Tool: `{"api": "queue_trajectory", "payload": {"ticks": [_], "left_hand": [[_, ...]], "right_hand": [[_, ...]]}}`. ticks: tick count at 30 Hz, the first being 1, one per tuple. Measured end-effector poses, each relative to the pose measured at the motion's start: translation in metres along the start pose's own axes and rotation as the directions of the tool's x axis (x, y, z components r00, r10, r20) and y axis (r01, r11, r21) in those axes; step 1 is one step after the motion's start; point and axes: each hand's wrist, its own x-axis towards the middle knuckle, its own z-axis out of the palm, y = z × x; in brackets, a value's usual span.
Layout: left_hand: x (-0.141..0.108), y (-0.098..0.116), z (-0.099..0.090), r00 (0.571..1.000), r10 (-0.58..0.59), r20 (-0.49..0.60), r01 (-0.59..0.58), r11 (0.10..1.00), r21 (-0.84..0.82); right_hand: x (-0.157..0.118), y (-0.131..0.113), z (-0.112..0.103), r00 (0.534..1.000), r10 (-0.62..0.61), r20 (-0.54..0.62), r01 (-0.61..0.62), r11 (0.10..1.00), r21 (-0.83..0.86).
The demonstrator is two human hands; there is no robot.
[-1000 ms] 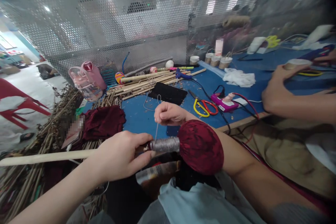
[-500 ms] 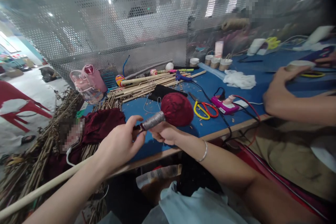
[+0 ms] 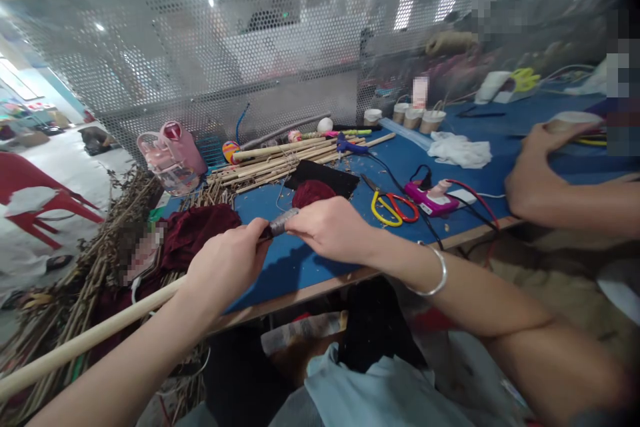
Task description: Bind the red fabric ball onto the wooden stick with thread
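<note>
Pale wooden stick (image 3: 95, 337) held over blue table (image 3: 300, 263)

Yellow-and-red-handled scissors (image 3: 390, 205) lie nearby. The right hand (image 3: 333, 230), now pinching the silvery-wound neck (image 3: 283, 221), partly hides the dark-red cloth ball (image 3: 313, 192); the left hand (image 3: 225, 260) grasps the stick.

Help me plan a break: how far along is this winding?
Seemingly done: the red ball sits on the stick, grey thread wound below it. In hand: the left hand grips the stick while the right hand pinches the thread. Remaining: perhaps securing the thread's end; I cannot see whether that is done.
</note>
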Motion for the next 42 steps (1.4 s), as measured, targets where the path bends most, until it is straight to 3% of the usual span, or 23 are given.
{"api": "queue_trajectory", "payload": {"ticks": [3, 7, 14, 17, 20, 22, 24, 26, 28, 31, 36, 42], "left_hand": [[-0.005, 0.002, -0.005, 1.0, 0.031, -0.001, -0.031, 0.999, 0.029], [-0.008, 0.003, -0.009, 0.997, 0.08, -0.016, -0.079, 0.995, 0.053], [-0.015, 0.002, -0.006, 0.984, 0.172, -0.053, -0.163, 0.977, 0.134], [-0.02, 0.002, -0.007, 0.964, 0.258, -0.061, -0.241, 0.949, 0.204], [-0.024, 0.0, -0.01, 0.909, 0.41, -0.08, -0.373, 0.882, 0.287], [-0.023, -0.002, -0.012, 0.846, 0.518, -0.126, -0.451, 0.822, 0.348], [-0.02, -0.006, -0.012, 0.782, 0.59, -0.202, -0.491, 0.781, 0.386], [-0.012, -0.01, -0.009, 0.737, 0.615, -0.279, -0.504, 0.776, 0.379], [-0.003, -0.013, -0.004, 0.721, 0.596, -0.352, -0.503, 0.801, 0.327], [0.009, -0.017, 0.006, 0.738, 0.545, -0.397, -0.509, 0.837, 0.202], [0.02, -0.023, 0.012, 0.779, 0.495, -0.385, -0.52, 0.853, 0.044], [0.038, -0.038, 0.016, 0.811, 0.448, -0.375, -0.512, 0.855, -0.086]], "right_hand": [[0.011, 0.006, -0.016, 0.996, -0.09, 0.0, 0.089, 0.988, -0.128], [0.022, 0.01, -0.024, 0.992, -0.127, 0.025, 0.129, 0.987, -0.091], [0.033, 0.001, -0.035, 0.981, -0.007, 0.192, -0.006, 0.998, 0.068], [0.041, 0.003, -0.04, 0.936, 0.046, 0.349, -0.108, 0.981, 0.16], [0.049, 0.015, -0.039, 0.854, -0.021, 0.52, -0.166, 0.936, 0.311], [0.049, 0.025, -0.032, 0.804, -0.143, 0.577, -0.185, 0.862, 0.473], [0.044, 0.035, -0.02, 0.789, -0.238, 0.567, -0.243, 0.727, 0.642], [0.036, 0.041, -0.004, 0.801, -0.243, 0.547, -0.344, 0.561, 0.753], [0.028, 0.044, 0.013, 0.81, -0.194, 0.553, -0.448, 0.404, 0.798], [0.02, 0.045, 0.031, 0.814, -0.16, 0.559, -0.51, 0.267, 0.818], [0.023, 0.05, 0.043, 0.835, -0.085, 0.544, -0.488, 0.342, 0.803], [0.036, 0.058, 0.072, 0.817, -0.131, 0.562, -0.561, 0.051, 0.826]]}}
